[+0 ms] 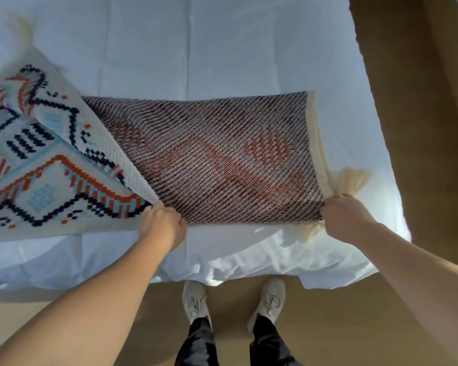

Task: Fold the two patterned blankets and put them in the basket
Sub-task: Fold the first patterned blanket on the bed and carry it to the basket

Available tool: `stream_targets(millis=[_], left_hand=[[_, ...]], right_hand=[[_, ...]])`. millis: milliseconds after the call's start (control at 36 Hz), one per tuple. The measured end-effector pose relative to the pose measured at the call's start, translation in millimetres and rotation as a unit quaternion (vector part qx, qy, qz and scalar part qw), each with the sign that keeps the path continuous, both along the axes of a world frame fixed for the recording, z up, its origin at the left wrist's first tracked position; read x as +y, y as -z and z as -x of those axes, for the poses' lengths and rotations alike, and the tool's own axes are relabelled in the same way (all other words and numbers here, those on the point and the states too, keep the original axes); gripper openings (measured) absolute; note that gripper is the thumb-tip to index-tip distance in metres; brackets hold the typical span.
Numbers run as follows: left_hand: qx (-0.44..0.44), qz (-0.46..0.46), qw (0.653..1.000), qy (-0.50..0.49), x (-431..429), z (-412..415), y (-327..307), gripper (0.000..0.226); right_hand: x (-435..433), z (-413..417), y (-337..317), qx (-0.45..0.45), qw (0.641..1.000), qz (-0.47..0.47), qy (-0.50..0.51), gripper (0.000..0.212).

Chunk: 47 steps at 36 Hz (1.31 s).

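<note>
Gripping the blanket [217, 159] along its near edge over the bed [169, 48], left hand [163, 227] and right hand [345, 216] both extend forward, fingers curled into the fabric.

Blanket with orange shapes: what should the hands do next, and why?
Probably swing the lifted end left onto the patterned face. Left hand and right hand grip the near edge of the white, navy and orange woven blanket, dark underside turned up.

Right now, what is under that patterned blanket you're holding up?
The blanket, gripped along its near edge by the left hand and right hand, is held over a white sheet. Sheet shows beyond its edges; whatever lies beneath its middle is covered.
</note>
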<state>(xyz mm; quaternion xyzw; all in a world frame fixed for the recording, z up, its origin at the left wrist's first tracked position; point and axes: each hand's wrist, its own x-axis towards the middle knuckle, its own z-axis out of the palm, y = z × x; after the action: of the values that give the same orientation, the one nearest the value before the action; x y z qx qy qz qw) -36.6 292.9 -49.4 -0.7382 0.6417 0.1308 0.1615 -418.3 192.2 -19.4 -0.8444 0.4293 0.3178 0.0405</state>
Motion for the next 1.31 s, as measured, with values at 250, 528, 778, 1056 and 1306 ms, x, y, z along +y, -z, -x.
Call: stream_targets(millis=[250, 528, 778, 1056, 1306], left_hand=[[0.076, 0.066, 0.995, 0.001, 5, -5, -9, 0.036], [0.119, 0.028, 0.992, -0.019, 33, -66, -86, 0.044], [0.149, 0.098, 0.983, -0.052, 54, -193, -185, 0.043], [0.111, 0.118, 0.985, -0.066, 77, -333, -242, 0.035], [0.072, 0.098, 0.989, -0.082, 34, -383, -242, 0.044]], right_hand=[[-6, -57, 12, -0.101, 0.995, -0.005, 0.003, 0.047], [5, -164, -63, -0.13, 0.991, -0.025, -0.004, 0.048], [27, -294, -164, -0.225, 0.972, 0.017, 0.069, 0.022], [53, -422, -198, -0.247, 0.967, 0.011, 0.06, 0.016], [9, -486, -192, -0.253, 0.967, 0.009, 0.037, 0.018]])
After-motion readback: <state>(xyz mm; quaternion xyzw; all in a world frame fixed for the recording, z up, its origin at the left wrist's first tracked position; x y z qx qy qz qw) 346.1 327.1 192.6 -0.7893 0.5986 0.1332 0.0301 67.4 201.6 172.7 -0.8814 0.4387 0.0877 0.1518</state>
